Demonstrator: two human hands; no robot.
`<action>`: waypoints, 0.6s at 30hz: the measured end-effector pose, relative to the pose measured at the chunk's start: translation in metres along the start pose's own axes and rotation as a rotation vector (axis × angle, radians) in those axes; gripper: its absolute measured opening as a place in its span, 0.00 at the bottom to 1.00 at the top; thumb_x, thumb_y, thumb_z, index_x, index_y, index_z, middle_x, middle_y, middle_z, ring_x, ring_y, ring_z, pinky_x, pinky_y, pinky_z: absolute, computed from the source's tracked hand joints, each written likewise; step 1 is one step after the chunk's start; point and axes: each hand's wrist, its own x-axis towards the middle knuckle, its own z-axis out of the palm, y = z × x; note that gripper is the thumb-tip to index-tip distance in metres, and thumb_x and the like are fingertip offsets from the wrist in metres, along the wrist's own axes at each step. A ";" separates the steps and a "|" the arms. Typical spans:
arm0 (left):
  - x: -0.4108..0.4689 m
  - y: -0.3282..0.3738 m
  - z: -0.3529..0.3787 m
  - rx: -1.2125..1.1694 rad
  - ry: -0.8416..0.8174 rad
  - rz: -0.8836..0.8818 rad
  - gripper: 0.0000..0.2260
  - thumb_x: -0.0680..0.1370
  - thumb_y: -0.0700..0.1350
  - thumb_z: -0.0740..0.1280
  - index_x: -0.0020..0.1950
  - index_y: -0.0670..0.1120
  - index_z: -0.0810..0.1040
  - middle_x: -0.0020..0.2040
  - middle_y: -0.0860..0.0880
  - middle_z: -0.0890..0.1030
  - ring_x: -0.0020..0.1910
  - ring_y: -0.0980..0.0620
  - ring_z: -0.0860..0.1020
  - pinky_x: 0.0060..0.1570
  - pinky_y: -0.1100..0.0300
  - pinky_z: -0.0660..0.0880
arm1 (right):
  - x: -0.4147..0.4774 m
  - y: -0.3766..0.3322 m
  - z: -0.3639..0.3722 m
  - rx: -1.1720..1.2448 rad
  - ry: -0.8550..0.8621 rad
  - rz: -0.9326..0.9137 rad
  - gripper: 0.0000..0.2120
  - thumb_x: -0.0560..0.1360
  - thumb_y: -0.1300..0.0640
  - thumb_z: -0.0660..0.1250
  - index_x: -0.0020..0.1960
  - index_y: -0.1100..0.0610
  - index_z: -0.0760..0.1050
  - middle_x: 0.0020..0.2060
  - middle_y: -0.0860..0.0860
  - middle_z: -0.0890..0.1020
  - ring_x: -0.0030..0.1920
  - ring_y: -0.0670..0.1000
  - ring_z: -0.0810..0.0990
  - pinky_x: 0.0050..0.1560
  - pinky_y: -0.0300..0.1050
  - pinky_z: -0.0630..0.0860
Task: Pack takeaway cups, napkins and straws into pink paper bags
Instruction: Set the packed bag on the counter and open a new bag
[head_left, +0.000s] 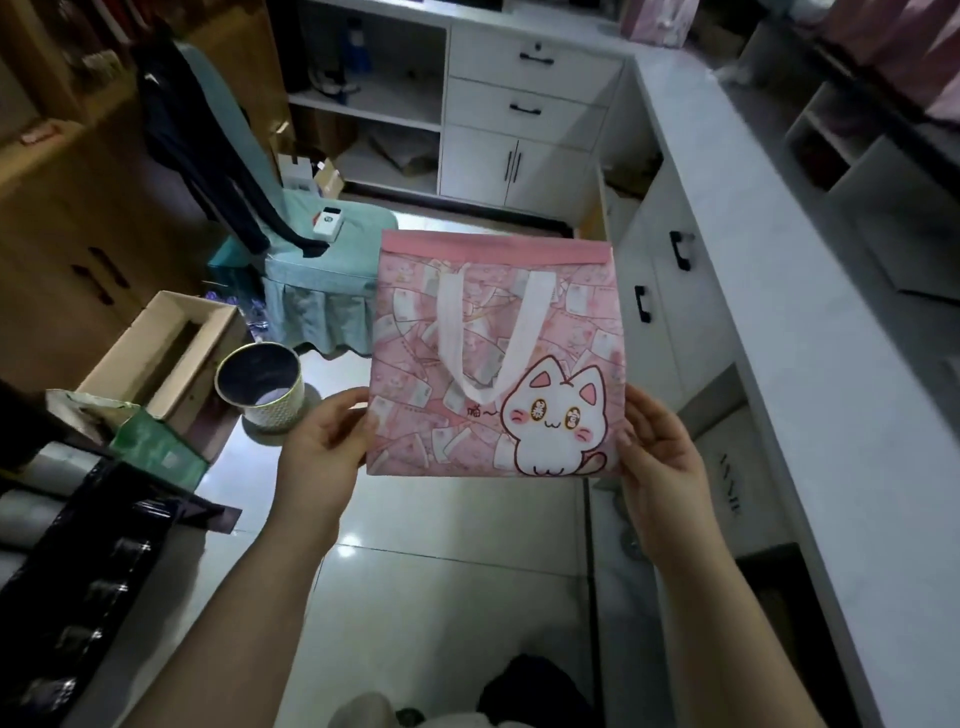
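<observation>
A flat pink paper bag (493, 322) is held up in the air over the tiled floor (441, 571), printed face toward the camera. Its lower left edge is pinched by the left hand (322, 447) and its lower right edge by the right hand (660, 452). A white handle (447, 322) is seen lying against the bag's front. A round bin (260, 387) and a cardboard box (171, 343) are seen on the floor to the left, a covered chair (322, 260) beyond them, and a white surface (779, 338) on the right.
</observation>
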 end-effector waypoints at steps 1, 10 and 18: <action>0.012 -0.002 0.005 0.001 -0.003 -0.010 0.17 0.79 0.36 0.66 0.46 0.60 0.84 0.45 0.56 0.85 0.43 0.59 0.83 0.45 0.56 0.79 | 0.012 0.001 -0.001 0.003 0.001 0.004 0.17 0.78 0.71 0.58 0.61 0.56 0.76 0.56 0.53 0.83 0.57 0.52 0.81 0.52 0.43 0.80; 0.143 -0.005 0.092 -0.036 0.044 -0.009 0.11 0.79 0.37 0.66 0.52 0.53 0.81 0.46 0.51 0.85 0.46 0.53 0.83 0.43 0.60 0.80 | 0.177 -0.006 -0.012 0.002 -0.056 -0.035 0.18 0.78 0.71 0.59 0.63 0.55 0.76 0.60 0.56 0.81 0.63 0.56 0.78 0.58 0.50 0.79; 0.298 0.058 0.222 -0.056 0.104 0.039 0.10 0.79 0.39 0.67 0.59 0.48 0.79 0.51 0.49 0.85 0.47 0.50 0.83 0.38 0.61 0.81 | 0.385 -0.080 -0.021 0.122 -0.181 -0.099 0.19 0.77 0.71 0.60 0.64 0.58 0.74 0.59 0.55 0.82 0.62 0.54 0.79 0.56 0.45 0.79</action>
